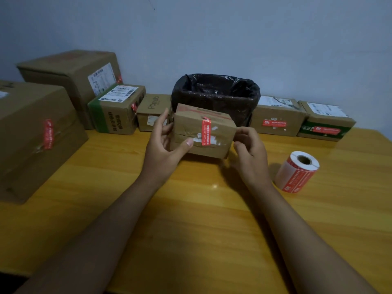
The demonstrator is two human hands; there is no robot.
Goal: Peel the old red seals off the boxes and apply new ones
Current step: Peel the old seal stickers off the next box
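Observation:
A small cardboard box [220, 128] is held up over the middle of the wooden table [191, 219]. A red seal [205, 132] runs down its front face across torn white label scraps. My left hand [163, 151] grips the box's left end, thumb pressed on the front face. My right hand [250, 151] holds the right end with curled fingers. A roll of new red seals [297, 172] lies on the table to the right of my right hand.
A bin lined with a black bag [216, 96] stands behind the held box. Several sealed cardboard boxes line the back, with a large box [31, 134] at the left and two boxes [277, 119] [326, 124] at the right. A wall rises behind.

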